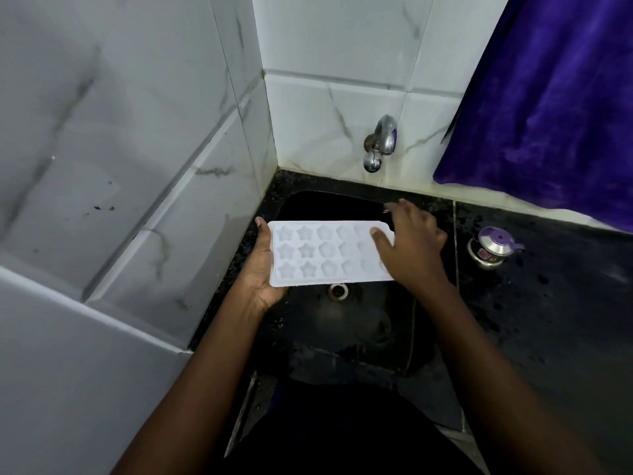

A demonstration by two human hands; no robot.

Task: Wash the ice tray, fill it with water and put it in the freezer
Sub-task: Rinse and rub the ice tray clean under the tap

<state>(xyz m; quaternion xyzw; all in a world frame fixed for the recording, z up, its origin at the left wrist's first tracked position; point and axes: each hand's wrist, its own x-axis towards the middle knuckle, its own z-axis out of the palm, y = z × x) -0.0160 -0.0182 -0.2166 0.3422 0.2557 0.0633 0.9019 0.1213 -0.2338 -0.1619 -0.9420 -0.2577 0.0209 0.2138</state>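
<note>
Over the sink (342, 320), grips ice tray (325, 252) by its left end with left hand (260, 269), long axis crosswise; rests right hand (414, 245), fingers straight, on right end, nearer the tap (382, 142) behind.

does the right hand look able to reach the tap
Probably yes: the right hand lies on the tray, which the left hand holds, and nothing stands between it and the tap.
</note>
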